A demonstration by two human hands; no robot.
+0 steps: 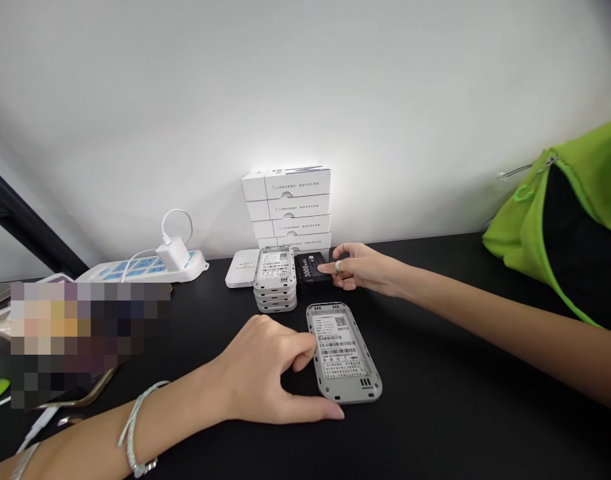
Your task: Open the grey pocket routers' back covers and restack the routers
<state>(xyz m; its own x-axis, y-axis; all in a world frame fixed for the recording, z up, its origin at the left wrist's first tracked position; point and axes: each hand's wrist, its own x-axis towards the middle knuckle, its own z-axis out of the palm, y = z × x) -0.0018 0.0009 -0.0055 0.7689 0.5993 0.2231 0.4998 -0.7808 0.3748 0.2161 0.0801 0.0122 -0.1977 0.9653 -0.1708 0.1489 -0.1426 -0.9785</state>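
Observation:
A grey open-backed device with white labels lies flat on the black table. My left hand rests beside its left edge, thumb and index finger touching it, fingers curled. Farther back, my right hand reaches a stack of black batteries; its ringed fingers pinch the top battery. A stack of several more grey open-backed devices stands just left of the batteries.
Several white boxes are stacked against the wall. A white flat lid lies left of the device stack. A white power strip with a charger plugged in sits at the left. A green bag is at the right.

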